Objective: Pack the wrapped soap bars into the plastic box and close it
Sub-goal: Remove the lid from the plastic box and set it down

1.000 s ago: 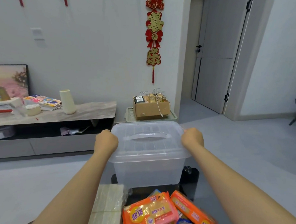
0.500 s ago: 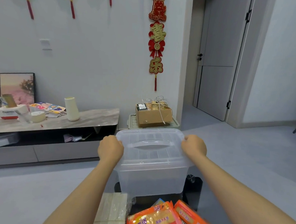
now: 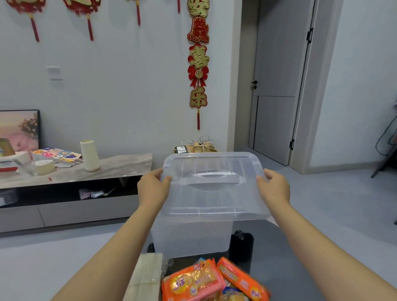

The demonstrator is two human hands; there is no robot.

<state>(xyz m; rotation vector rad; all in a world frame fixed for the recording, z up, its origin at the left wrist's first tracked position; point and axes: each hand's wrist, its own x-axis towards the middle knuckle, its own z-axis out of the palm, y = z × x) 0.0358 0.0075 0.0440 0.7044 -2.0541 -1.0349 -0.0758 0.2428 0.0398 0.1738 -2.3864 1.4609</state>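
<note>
A clear plastic box (image 3: pixel 190 238) stands on a dark table (image 3: pixel 286 258) in front of me. Its clear lid (image 3: pixel 214 185), with a moulded handle on top, is lifted off the box and tilted, near edge low. My left hand (image 3: pixel 153 189) grips the lid's left edge and my right hand (image 3: pixel 273 188) grips its right edge. Orange wrapped soap bars (image 3: pixel 192 285) lie in a pile at the near edge of the table, with yellow and blue packs partly under them. A pale wrapped block (image 3: pixel 146 278) lies to their left.
A low TV cabinet (image 3: pixel 65 178) along the left wall carries a cream cone, tissue box and cards. A cardboard box (image 3: pixel 195 148) sits on the floor behind the lid. A closed door is at the back right; chair legs (image 3: pixel 390 160) stand at the far right.
The lid has come up off the box and tilted toward me, held by both hands at its sides. My view has tipped upward, showing more of the wall.
</note>
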